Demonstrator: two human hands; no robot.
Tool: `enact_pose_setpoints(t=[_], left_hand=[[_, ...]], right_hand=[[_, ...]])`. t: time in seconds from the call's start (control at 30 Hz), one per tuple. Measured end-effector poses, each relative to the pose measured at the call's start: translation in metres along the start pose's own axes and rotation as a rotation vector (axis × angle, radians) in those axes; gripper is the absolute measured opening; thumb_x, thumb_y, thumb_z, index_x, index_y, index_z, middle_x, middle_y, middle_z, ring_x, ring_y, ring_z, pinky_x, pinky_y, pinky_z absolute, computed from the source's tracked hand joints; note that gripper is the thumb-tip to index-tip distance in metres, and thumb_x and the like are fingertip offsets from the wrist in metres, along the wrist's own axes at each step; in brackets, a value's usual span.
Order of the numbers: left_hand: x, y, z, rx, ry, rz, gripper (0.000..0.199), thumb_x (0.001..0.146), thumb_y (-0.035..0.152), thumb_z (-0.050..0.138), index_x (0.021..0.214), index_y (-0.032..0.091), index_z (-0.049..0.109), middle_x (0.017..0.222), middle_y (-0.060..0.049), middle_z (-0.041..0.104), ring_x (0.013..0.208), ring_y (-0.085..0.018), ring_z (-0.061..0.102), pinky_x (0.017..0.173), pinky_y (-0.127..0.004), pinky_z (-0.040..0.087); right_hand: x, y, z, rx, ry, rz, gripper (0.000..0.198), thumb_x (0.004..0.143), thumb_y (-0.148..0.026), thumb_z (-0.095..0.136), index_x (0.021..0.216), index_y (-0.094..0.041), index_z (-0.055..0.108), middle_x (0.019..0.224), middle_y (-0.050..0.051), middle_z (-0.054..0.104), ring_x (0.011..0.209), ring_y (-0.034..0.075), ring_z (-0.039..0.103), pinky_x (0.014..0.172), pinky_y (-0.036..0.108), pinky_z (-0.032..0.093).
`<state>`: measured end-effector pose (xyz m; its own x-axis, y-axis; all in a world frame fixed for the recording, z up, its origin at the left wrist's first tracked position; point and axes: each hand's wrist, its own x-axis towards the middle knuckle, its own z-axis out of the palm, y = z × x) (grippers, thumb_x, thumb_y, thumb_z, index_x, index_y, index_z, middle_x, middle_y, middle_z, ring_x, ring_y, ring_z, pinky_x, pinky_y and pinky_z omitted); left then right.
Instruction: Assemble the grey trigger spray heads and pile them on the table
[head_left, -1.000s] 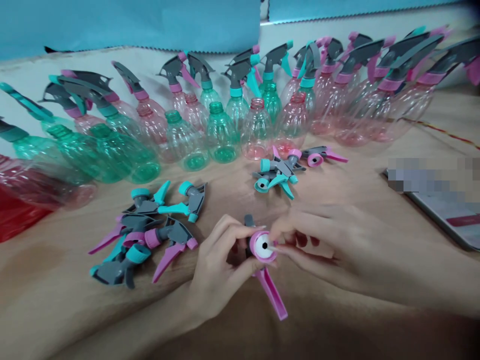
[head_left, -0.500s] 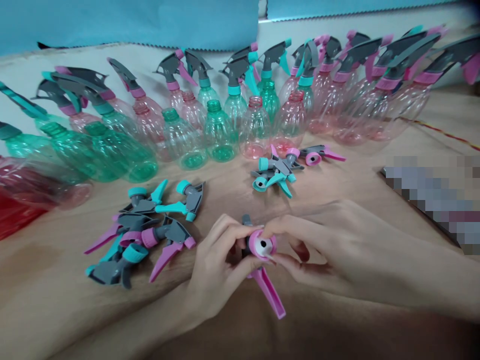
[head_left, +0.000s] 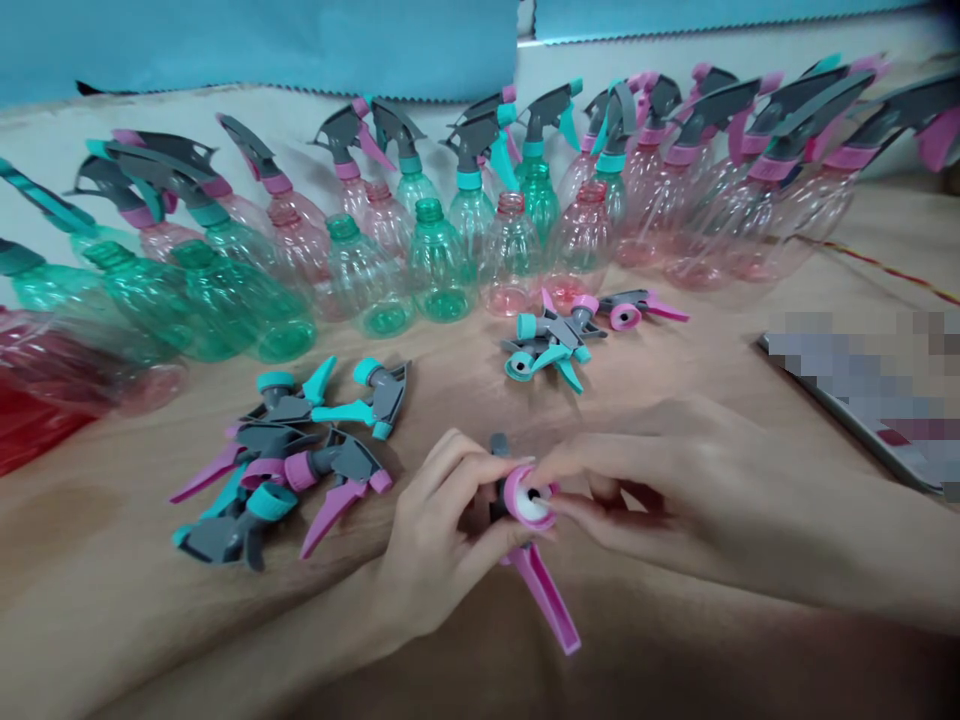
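My left hand (head_left: 442, 520) is closed around a trigger sprayer head (head_left: 531, 497) with a grey body, a pink collar and a pink lever pointing down towards me. The collar's opening faces up and shows a white inner part with a dark hole. At that opening, the thumb and forefinger of my right hand (head_left: 637, 490) close in on the rim and the white part. Whether they pinch anything small there is hard to make out. On the table to the left lies a pile of loose sprayer heads (head_left: 281, 460) in grey, turquoise and pink.
A smaller group of sprayer heads (head_left: 559, 335) lies beyond my hands. Along the wall stand several clear green and pink bottles (head_left: 442, 260), some open, some topped with sprayers. A blurred-out flat device (head_left: 862, 400) lies at right, and a red item (head_left: 37, 420) at far left.
My right thumb and forefinger have shifted from the collar's side onto its opening. The sprayer head has tilted slightly, its lever swinging a little lower and to the right.
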<state>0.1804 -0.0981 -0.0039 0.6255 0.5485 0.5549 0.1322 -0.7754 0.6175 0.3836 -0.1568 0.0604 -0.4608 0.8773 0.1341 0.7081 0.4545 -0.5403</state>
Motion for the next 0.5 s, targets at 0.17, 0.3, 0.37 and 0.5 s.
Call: enact_pose_setpoints(t=[0.17, 0.3, 0.37, 0.5], left_hand=[[-0.0002, 0.0, -0.0013, -0.014, -0.005, -0.021, 0.023, 0.084, 0.035, 0.066, 0.096, 0.017, 0.062, 0.072, 0.0, 0.051, 0.066, -0.013, 0.049, 0.056, -0.024, 0.041], [-0.0002, -0.0007, -0.0011, -0.006, -0.002, -0.013, 0.025, 0.084, 0.036, 0.066, 0.098, 0.016, 0.062, 0.072, 0.0, 0.05, 0.066, -0.013, 0.049, 0.057, -0.024, 0.041], [0.0002, -0.0009, -0.0006, 0.0, -0.001, -0.006, 0.025, 0.084, 0.036, 0.066, 0.098, 0.016, 0.061, 0.072, 0.0, 0.051, 0.066, -0.012, 0.048, 0.056, -0.023, 0.041], [0.0007, -0.0011, 0.0004, 0.028, 0.005, -0.006, 0.025, 0.082, 0.035, 0.068, 0.098, 0.016, 0.061, 0.074, 0.0, 0.051, 0.066, -0.012, 0.048, 0.055, -0.023, 0.04]], right_hand=[[0.0023, -0.0009, 0.0007, 0.017, -0.033, 0.031, 0.014, 0.087, -0.024, 0.055, 0.095, -0.025, 0.067, 0.07, -0.005, 0.063, 0.057, 0.008, 0.05, 0.05, 0.023, 0.032], [0.0023, -0.0022, -0.0014, 0.022, -0.044, 0.039, 0.015, 0.088, -0.026, 0.055, 0.098, -0.025, 0.067, 0.07, -0.004, 0.064, 0.057, 0.01, 0.053, 0.051, 0.024, 0.033], [0.0018, -0.0024, -0.0013, 0.039, -0.045, 0.047, 0.015, 0.089, -0.025, 0.054, 0.096, -0.024, 0.067, 0.073, -0.003, 0.065, 0.062, 0.011, 0.055, 0.054, 0.024, 0.035], [0.0017, -0.0014, 0.0025, -0.002, -0.006, 0.06, 0.013, 0.09, -0.022, 0.054, 0.091, -0.024, 0.066, 0.077, -0.003, 0.066, 0.064, 0.011, 0.055, 0.056, 0.024, 0.035]])
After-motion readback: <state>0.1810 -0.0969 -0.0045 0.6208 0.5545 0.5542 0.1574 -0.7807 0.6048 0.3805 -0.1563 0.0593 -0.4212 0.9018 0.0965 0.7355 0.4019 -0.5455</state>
